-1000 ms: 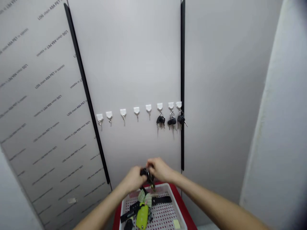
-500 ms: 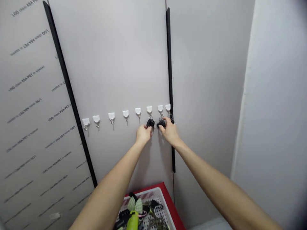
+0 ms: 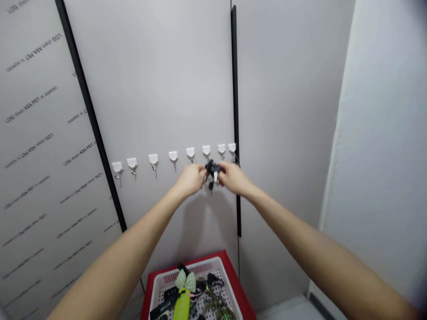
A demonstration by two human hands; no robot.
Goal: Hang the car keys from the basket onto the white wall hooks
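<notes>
My left hand (image 3: 192,178) and my right hand (image 3: 232,178) meet in front of the row of white wall hooks, fingers closed. Between them are black-headed keys (image 3: 211,169), one with a pale metal blade pointing down and another dangling lower. Each hand pinches some of these keys; where one bunch ends and the other begins cannot be made out. Just above the keys is a white hook (image 3: 206,151). The rightmost hook (image 3: 232,148) bears a metal ring (image 3: 235,160), and whatever hangs below it is hidden behind my right hand.
More white hooks (image 3: 153,160) run leftward across the grey panel. Black vertical strips (image 3: 235,89) edge the panel. Below, a white perforated basket (image 3: 156,284) on a red surface (image 3: 238,284) holds keys, a yellow-green item (image 3: 182,306) and other small things.
Both hands have drawn together, bringing the keys away from the sixth and seventh hooks. The view has tilted slightly, showing more of the basket.
</notes>
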